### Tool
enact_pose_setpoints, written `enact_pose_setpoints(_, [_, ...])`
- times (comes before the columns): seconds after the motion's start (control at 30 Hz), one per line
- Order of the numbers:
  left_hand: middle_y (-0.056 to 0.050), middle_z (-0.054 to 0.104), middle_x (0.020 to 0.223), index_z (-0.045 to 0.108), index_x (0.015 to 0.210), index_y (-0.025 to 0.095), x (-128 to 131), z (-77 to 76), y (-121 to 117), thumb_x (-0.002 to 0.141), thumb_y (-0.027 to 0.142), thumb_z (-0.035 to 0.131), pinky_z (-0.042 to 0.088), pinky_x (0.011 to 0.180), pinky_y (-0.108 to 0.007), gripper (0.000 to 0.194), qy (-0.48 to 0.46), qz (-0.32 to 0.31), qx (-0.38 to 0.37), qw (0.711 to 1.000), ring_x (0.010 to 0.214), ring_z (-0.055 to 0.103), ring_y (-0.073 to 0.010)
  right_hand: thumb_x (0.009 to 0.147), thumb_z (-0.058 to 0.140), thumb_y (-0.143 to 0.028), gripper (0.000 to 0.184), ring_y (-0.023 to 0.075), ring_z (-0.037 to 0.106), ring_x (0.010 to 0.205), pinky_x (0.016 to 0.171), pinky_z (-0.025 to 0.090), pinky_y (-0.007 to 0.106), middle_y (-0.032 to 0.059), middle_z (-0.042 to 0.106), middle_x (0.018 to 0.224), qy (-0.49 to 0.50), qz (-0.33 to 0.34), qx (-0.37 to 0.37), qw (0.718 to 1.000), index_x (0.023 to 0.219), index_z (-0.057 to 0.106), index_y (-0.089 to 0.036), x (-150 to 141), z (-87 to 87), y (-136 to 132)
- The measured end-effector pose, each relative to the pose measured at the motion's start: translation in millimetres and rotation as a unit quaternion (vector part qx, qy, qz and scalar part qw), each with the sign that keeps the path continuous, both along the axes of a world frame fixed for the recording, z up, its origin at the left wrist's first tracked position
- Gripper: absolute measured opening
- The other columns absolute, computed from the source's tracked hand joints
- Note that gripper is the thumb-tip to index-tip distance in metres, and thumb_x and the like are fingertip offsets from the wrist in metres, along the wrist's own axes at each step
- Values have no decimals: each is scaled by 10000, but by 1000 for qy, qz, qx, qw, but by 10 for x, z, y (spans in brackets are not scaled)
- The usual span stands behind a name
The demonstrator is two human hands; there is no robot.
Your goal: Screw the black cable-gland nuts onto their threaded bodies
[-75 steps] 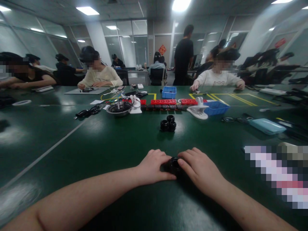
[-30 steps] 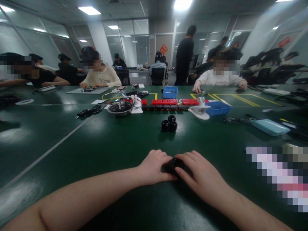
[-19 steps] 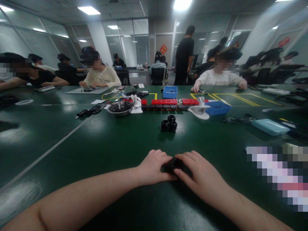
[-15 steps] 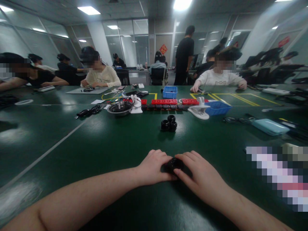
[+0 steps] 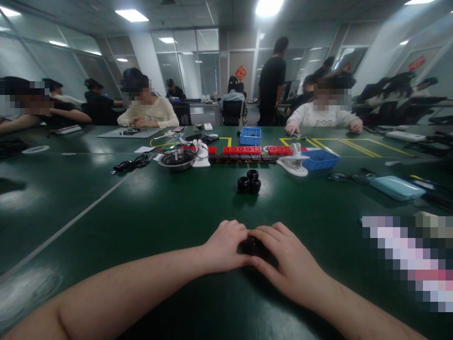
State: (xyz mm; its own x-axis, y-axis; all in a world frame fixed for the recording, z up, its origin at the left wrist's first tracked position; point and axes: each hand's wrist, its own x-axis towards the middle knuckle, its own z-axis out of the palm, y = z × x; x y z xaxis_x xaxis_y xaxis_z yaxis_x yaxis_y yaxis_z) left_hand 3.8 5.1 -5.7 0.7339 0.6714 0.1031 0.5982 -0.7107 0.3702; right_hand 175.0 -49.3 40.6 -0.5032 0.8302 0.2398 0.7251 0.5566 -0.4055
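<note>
Between my two hands, low in the middle of the view, a black round wheel-like piece [image 5: 254, 245] is held near the table surface. My left hand [image 5: 226, 245] curls about its left side, fingers and thumb around it. From the right, my right hand [image 5: 287, 250] closes on the same piece, thumb in front and fingers over the far side. Much of it is hidden by the fingers. Farther off on the green table [image 5: 170, 203] sit three glossy black pieces [image 5: 248, 183] of similar shape, clustered together.
Beyond the cluster run red power strips [image 5: 242, 149], with a metal bowl of cables [image 5: 177, 159] to the left. A white stand [image 5: 294, 163] and a blue bin [image 5: 321, 158] are on the right, a smaller blue bin [image 5: 250, 135] behind. Co-workers sit across the table.
My right hand has shifted slightly left over the black piece, its fingertips and thumb now meeting my left hand. Less of the piece shows. A co-worker's hand across the table has moved slightly.
</note>
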Motion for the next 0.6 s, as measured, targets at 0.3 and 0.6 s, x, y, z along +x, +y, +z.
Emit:
enact_pose_setpoints(0.3, [1,537,794,540,789,172,15,-23,5,693,516,616,350,692,-297,365,-3,1,3,1000,776,468,-174,786,533,-299,251,211,463,836,744,392,382,68,598,1028,-6,12,-6,1000,1008,573,-188,-31,-25,-23])
enact_pose_setpoints(0.6, [1,537,774,551,758,171,29,46,-9,696,517,606,341,678,-294,355,-1,6,-17,1000,771,471,-172,785,531,-311,260,209,434,840,754,355,388,50,585,1061,-20,20,-7,1000,1016,572,-201,-34,-32,-45])
